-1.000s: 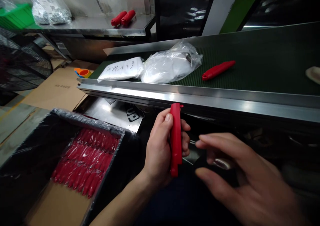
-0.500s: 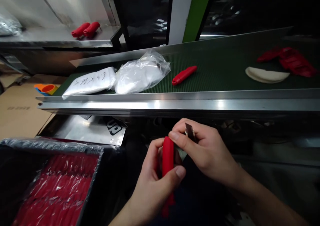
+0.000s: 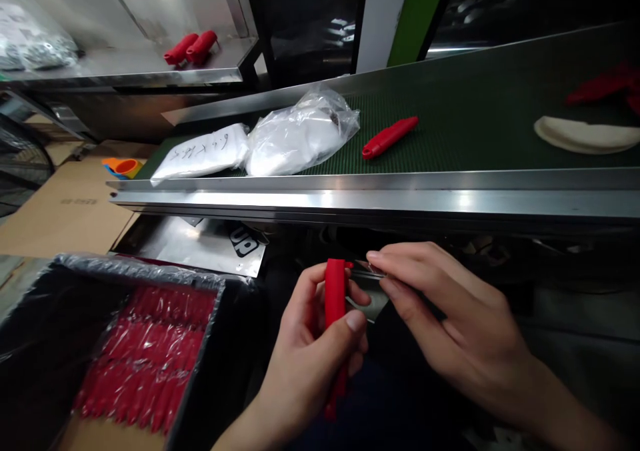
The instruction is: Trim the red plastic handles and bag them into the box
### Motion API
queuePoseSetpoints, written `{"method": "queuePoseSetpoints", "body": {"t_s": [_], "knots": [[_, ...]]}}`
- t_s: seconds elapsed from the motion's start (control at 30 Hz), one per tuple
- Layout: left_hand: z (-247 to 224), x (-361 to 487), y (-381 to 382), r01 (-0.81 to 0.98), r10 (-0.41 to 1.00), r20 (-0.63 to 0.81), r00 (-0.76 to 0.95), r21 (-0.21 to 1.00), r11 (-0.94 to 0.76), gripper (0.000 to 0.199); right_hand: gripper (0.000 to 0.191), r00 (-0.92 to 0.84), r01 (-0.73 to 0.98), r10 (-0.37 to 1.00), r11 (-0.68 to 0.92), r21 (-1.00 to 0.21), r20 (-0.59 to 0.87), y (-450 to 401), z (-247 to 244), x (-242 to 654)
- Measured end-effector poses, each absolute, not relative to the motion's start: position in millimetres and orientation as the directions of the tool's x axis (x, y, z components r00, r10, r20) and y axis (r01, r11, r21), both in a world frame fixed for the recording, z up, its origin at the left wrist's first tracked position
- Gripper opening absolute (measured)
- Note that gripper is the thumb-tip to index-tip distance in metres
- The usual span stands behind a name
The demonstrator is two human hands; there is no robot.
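Red handle (image 3: 335, 291): held upright in the left hand (image 3: 313, 344), thumb and fingers wrapped firmly round its middle, top end free, apparently to present that end to the other hand. Right hand (image 3: 450, 318): fingertips pinched on a thin metal blade (image 3: 367, 272), its tip touching the handle's top. Both are below the conveyor (image 3: 450, 198). A lined box (image 3: 125, 344) of similar red handles sits at lower left. On the belt lie two plastic bags (image 3: 300, 134) and one loose red handle (image 3: 390, 136).
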State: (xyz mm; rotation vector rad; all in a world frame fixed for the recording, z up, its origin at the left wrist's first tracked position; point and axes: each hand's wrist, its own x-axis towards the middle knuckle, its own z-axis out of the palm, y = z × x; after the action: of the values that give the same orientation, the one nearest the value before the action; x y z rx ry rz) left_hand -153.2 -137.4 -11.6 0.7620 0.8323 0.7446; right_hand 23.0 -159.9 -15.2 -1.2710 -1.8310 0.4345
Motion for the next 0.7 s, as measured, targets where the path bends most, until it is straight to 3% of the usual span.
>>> {"method": "queuePoseSetpoints", "body": {"t_s": [0.13, 0.3, 0.53, 0.7], "knots": [[-11.2, -154.2, -139.4, -0.246, 0.819, -0.363, 0.444, 0.829, 0.501, 0.028, 0.046, -0.217, 0.72, 0.825, 0.496, -0.485, 0.522, -162.0, -13.6, 24.6], [-13.6, -154.5, -140.5, -0.223, 0.832, -0.354, 0.427, 0.851, 0.476, 0.03, 0.045, -0.254, 0.755, 0.789, 0.523, -0.396, 0.56, -162.8, -16.4, 25.4], [-10.3, -156.8, -143.3, -0.242, 0.821, -0.348, 0.453, 0.839, 0.488, 0.028, 0.049, -0.25, 0.774, 0.777, 0.519, -0.362, 0.578, -159.1, -21.3, 31.2], [-8.8, -156.5, -144.7, -0.336, 0.796, -0.323, 0.511, 0.778, 0.531, 0.027, 0.051, -0.095, 0.725, 0.813, 0.452, -0.52, 0.574, -158.9, -18.1, 35.0]]}}
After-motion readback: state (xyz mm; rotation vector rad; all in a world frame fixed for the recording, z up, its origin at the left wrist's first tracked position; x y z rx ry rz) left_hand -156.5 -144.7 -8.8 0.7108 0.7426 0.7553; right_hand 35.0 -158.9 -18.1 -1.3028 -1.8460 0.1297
